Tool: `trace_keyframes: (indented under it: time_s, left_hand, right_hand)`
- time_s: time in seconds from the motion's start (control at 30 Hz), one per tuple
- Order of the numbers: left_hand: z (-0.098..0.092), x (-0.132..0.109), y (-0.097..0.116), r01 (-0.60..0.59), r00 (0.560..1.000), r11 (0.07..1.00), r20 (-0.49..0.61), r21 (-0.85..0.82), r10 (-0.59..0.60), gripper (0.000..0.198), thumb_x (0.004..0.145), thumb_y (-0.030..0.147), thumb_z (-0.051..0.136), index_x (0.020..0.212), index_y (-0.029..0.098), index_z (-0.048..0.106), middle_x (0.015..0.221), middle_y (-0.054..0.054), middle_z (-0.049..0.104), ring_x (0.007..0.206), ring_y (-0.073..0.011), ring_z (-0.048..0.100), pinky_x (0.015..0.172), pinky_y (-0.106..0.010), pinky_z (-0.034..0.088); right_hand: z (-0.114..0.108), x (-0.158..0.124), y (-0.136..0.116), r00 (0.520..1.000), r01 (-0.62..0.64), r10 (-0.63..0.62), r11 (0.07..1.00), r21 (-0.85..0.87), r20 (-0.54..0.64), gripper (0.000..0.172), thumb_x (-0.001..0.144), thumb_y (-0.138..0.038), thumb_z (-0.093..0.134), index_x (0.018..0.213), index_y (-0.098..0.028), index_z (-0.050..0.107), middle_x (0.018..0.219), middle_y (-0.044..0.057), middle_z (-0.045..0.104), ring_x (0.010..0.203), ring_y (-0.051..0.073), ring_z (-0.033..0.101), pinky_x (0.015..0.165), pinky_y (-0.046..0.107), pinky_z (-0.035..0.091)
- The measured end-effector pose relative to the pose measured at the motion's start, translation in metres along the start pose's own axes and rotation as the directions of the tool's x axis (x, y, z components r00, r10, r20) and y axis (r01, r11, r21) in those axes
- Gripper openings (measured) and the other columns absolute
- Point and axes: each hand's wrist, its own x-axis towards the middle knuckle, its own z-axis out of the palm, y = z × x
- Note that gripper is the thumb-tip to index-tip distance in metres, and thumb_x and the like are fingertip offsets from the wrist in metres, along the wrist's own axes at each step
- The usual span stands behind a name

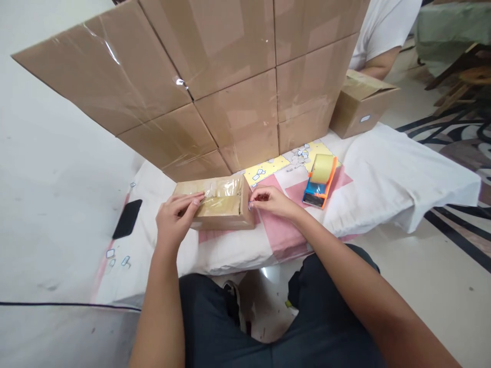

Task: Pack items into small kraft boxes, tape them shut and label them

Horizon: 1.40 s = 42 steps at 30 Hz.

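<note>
A small cardboard box lies on the cloth-covered table, clear tape shining along its top. My left hand is closed over the box's front left part, fingers and thumb pressed against the top. At the right end of the box, my right hand is closed in a pinch. Something small and bluish shows at its fingertips, too small to name. To the right of that hand lies a tape dispenser, blue and orange, with a yellowish roll of tape.
Taped cardboard boxes form a tall stack behind the small box. A black phone lies at the left on the patterned tablecloth. At the back right, a person in a white sleeve is beside another carton.
</note>
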Motion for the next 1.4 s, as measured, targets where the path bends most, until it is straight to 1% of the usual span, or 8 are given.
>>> trace_keyframes:
  time_s: [0.47, 0.57, 0.63, 0.7, 0.8, 0.87, 1.03, 1.4]
  left_hand:
    - [0.002, 0.001, -0.003, -0.014, 1.000, 1.000, -0.006, 0.020, 0.014, 0.024, 0.094, 0.043, 0.057, 0.097, 0.031, 0.078, 0.111, 0.003, 0.077, 0.107, -0.0217, 0.066, 0.099, -0.042, 0.047]
    - [-0.001, 0.001, 0.002, -0.027, 1.000, 0.998, 0.004, 0.059, 0.027, 0.028, 0.094, 0.045, 0.055, 0.096, 0.029, 0.077, 0.111, 0.000, 0.077, 0.107, -0.0237, 0.065, 0.101, -0.046, 0.044]
    - [-0.002, -0.004, 0.015, -0.049, 0.999, 0.988, 0.030, 0.148, 0.046, 0.033, 0.096, 0.047, 0.049, 0.098, 0.027, 0.076, 0.115, -0.002, 0.076, 0.111, -0.0274, 0.063, 0.105, -0.053, 0.036]
    - [0.003, -0.017, 0.038, -0.065, 0.997, 0.958, 0.048, 0.280, 0.054, 0.038, 0.096, 0.051, 0.048, 0.108, 0.025, 0.073, 0.125, -0.007, 0.072, 0.121, -0.0345, 0.056, 0.106, -0.062, 0.029]
    - [0.025, -0.047, 0.073, -0.050, 0.999, 0.915, 0.030, 0.399, 0.042, 0.062, 0.085, 0.062, 0.061, 0.133, 0.023, 0.058, 0.145, -0.014, 0.056, 0.131, -0.0434, 0.044, 0.103, -0.066, 0.030]
    - [0.047, -0.064, 0.086, -0.005, 0.994, 0.923, -0.095, 0.385, 0.045, 0.080, 0.080, 0.060, 0.069, 0.144, 0.019, 0.044, 0.151, -0.021, 0.046, 0.134, -0.0437, 0.041, 0.104, -0.064, 0.033]
    - [0.087, -0.077, 0.076, -0.132, 0.900, 0.939, -0.358, 0.317, 0.247, 0.087, 0.081, 0.037, 0.075, 0.147, 0.022, 0.021, 0.157, -0.025, 0.021, 0.147, -0.0406, 0.022, 0.113, -0.064, 0.027]
    - [0.091, -0.076, 0.071, -0.146, 0.895, 0.953, -0.376, 0.266, 0.242, 0.065, 0.082, 0.018, 0.068, 0.136, 0.022, 0.031, 0.141, -0.019, 0.036, 0.142, -0.0355, 0.028, 0.114, -0.063, 0.029]
  right_hand:
    - [0.006, -0.002, 0.006, 0.997, -0.036, 0.029, 0.994, -0.101, -0.069, 0.014, 0.077, -0.031, 0.067, 0.080, -0.018, 0.063, 0.093, 0.004, 0.059, 0.086, 0.017, 0.056, 0.079, 0.031, 0.045]
    - [0.007, -0.005, 0.009, 0.985, -0.028, 0.006, 0.992, -0.125, -0.172, 0.044, 0.075, -0.032, 0.073, 0.115, -0.022, 0.057, 0.124, 0.007, 0.055, 0.115, 0.022, 0.053, 0.097, 0.036, 0.044]
    - [0.008, -0.006, 0.011, 0.992, -0.016, 0.010, 0.999, -0.045, -0.129, 0.069, 0.078, -0.033, 0.072, 0.139, -0.025, 0.041, 0.139, 0.010, 0.048, 0.126, 0.023, 0.049, 0.105, 0.039, 0.042]
    - [0.011, -0.007, 0.010, 0.999, -0.014, 0.015, 1.000, 0.014, -0.041, 0.077, 0.081, -0.034, 0.071, 0.147, -0.024, 0.032, 0.141, 0.011, 0.047, 0.127, 0.024, 0.050, 0.106, 0.041, 0.042]
    - [0.019, -0.009, 0.004, 0.999, 0.043, -0.041, 0.997, -0.072, 0.027, 0.065, 0.081, -0.034, 0.072, 0.139, -0.021, 0.044, 0.133, 0.012, 0.050, 0.123, 0.025, 0.051, 0.105, 0.043, 0.043]
    - [0.024, -0.010, 0.000, 0.995, 0.095, -0.088, 0.981, -0.169, 0.049, 0.048, 0.083, -0.034, 0.072, 0.124, -0.019, 0.055, 0.125, 0.011, 0.052, 0.118, 0.025, 0.052, 0.102, 0.042, 0.045]
    - [0.031, -0.012, -0.005, 0.993, 0.118, -0.115, 0.955, -0.272, 0.026, 0.035, 0.083, -0.032, 0.073, 0.109, -0.018, 0.056, 0.113, 0.008, 0.053, 0.107, 0.024, 0.052, 0.094, 0.041, 0.046]
    - [0.030, -0.007, 0.002, 0.988, 0.151, -0.149, 0.948, -0.279, 0.026, 0.031, 0.087, -0.043, 0.070, 0.100, -0.019, 0.054, 0.103, 0.005, 0.054, 0.092, 0.021, 0.051, 0.082, 0.036, 0.045]
